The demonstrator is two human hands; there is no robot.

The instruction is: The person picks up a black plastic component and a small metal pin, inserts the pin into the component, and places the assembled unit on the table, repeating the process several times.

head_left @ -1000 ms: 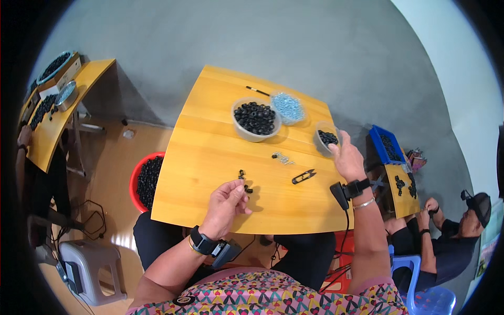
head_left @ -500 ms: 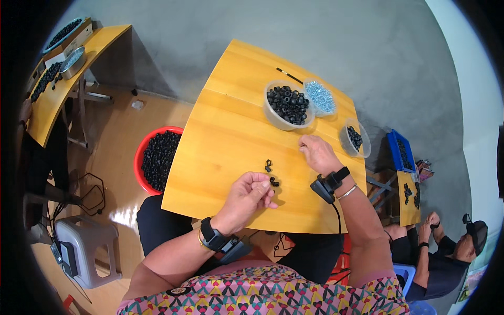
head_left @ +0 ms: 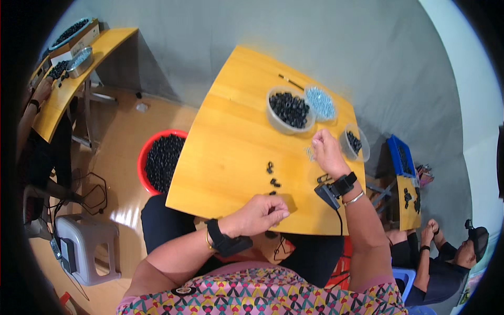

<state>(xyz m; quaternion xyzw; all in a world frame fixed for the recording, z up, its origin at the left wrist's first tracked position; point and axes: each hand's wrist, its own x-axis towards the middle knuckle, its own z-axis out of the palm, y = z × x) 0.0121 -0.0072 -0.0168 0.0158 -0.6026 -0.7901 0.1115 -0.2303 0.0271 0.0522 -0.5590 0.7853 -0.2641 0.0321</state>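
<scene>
My left hand (head_left: 262,214) hangs over the table's near edge, fingers curled and thumb laid against them; whatever it may hold is hidden. Just beyond it lie several small black plastic parts (head_left: 274,182), with more black pieces (head_left: 270,167) a little farther off. My right hand (head_left: 327,152) is closed near the table's right side, fingertips pinched, their contents not visible. Beside it is a small scatter of silvery pieces (head_left: 309,154). Past that hand stands a clear tub of black parts (head_left: 289,110), touching a dish of light-blue or silvery small pieces (head_left: 320,103).
A smaller clear tub (head_left: 353,142) sits at the table's right edge. A black pen-like stick (head_left: 290,81) lies at the back. On the floor to the left are a red basin (head_left: 142,157) of black parts and a grey stool (head_left: 89,247). Co-workers sit at both sides.
My left hand has drawn back toward the near edge, away from the black parts. My right hand has shifted slightly right, and the silvery scatter beside it now shows.
</scene>
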